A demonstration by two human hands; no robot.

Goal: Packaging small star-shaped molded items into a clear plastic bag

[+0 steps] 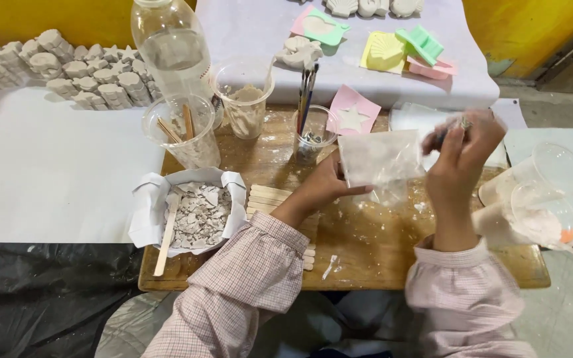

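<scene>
Both hands grip a clear plastic bag (pixel 381 159) of white powder, left hand (pixel 326 182) under its lower edge, right hand (pixel 462 149) fingers pinching its top corner.

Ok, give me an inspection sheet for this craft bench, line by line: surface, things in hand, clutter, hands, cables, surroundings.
Surface: wooden board dusted with white powder, on white sheeting.
Job's things: clear plastic bag of white powder, held above the board.
Clutter: bowl of white shards with a wooden stick, flat sticks, plastic cups, brush cup, bottle, coloured moulds.
Grippers: left hand grips the bag's lower edge; right hand pinches its top, blurred.
Cables: nothing seen.
Surroundings: rows of plaster casts, yellow wall, black sheet.
</scene>
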